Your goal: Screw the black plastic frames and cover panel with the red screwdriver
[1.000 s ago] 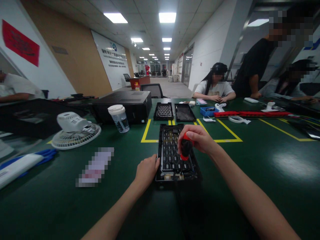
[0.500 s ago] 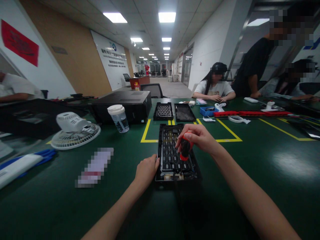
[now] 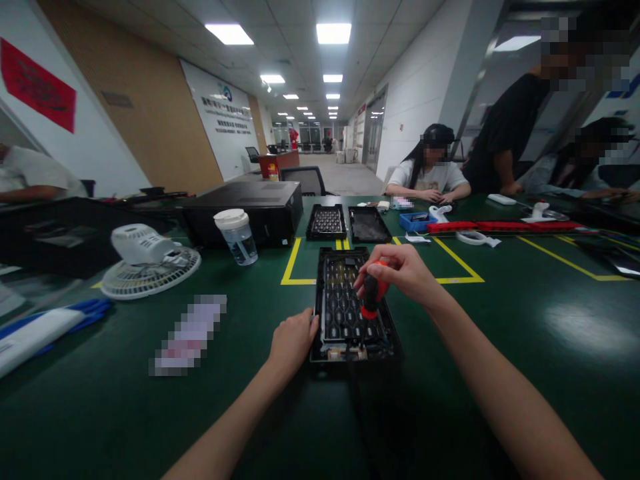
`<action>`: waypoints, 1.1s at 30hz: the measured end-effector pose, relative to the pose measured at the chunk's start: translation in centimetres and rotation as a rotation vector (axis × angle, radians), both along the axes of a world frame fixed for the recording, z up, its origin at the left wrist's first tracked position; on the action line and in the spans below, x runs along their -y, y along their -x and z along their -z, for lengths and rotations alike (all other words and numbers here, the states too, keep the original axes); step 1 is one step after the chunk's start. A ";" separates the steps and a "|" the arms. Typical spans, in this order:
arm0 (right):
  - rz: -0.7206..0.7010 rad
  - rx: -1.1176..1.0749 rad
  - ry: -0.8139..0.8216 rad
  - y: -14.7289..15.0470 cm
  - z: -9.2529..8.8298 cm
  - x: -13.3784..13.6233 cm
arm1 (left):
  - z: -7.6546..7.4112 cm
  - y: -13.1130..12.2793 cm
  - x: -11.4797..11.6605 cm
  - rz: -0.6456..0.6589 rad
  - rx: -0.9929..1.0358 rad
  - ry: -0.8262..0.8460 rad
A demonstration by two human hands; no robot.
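A black rectangular tray-like housing with rows of round cells lies on the green table in front of me. My left hand grips its left edge, fingers closed against the side wall. My right hand is closed round a red and black screwdriver over the right part of the housing. The screwdriver's shaft points down to the near end, where its tip is hard to make out. A dark cable runs from that near end toward me.
Beyond the housing lie a smaller celled tray and a black open tray. A lidded cup, a white fan and a black case stand left. A blue box is at right; people sit behind.
My right hand has shifted slightly to the right, and the screwdriver has turned a little in its fingers. My left hand stays on the housing's edge.
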State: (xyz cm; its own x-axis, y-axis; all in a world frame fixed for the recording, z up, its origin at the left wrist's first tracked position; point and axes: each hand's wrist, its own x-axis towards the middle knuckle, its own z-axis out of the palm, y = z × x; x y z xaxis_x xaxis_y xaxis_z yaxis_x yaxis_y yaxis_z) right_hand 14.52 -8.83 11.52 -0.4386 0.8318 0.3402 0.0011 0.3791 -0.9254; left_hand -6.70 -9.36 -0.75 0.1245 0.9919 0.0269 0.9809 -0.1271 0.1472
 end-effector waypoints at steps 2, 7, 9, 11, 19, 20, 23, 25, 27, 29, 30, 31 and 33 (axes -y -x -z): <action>0.013 -0.007 -0.006 0.0 0.0 0.0 | 0.0 0.0 0.0 0.000 0.003 0.007; 0.062 -0.006 -0.021 0.1 0.1 0.0 | 0.0 0.0 0.0 0.005 -0.005 -0.001; 0.088 0.008 -0.041 0.2 0.2 0.0 | 0.0 0.0 0.0 0.011 -0.004 -0.014; 0.121 0.033 -0.065 0.2 0.3 0.1 | 0.0 0.0 0.0 0.015 -0.001 -0.022; 0.222 0.105 -0.123 0.6 0.3 0.2 | 0.0 0.0 0.0 0.007 -0.001 -0.008; 0.233 0.108 -0.130 0.6 0.3 0.2 | 0.0 0.0 0.0 0.005 0.000 -0.009; 0.266 0.117 -0.152 0.7 0.4 0.1 | 0.0 0.0 0.1 0.000 0.004 0.000; 0.285 0.122 -0.162 0.8 0.4 0.1 | 0.0 0.0 0.1 0.002 0.006 0.003; 0.307 0.126 -0.173 0.8 0.5 0.0 | -0.1 0.0 0.1 0.006 0.007 -0.001; 0.332 0.132 -0.186 0.9 0.6 0.0 | -0.1 0.0 0.1 0.011 0.006 -0.008; 0.344 0.136 -0.193 0.9 0.6 0.0 | -0.1 0.0 0.1 0.011 0.004 -0.008; 0.356 0.139 -0.200 0.9 0.6 0.0 | -0.2 0.0 0.1 0.011 0.001 -0.006; 0.377 0.145 -0.212 1.0 0.6 0.0 | -0.3 0.0 0.1 0.007 0.001 0.002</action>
State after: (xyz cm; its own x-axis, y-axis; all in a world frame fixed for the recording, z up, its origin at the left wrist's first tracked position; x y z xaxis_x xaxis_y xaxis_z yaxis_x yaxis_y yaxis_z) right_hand 13.52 -8.85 10.87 -0.1740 0.8610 0.4779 0.2990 0.5086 -0.8074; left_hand -6.73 -9.48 -0.49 0.1313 0.9910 0.0249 0.9799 -0.1336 0.1482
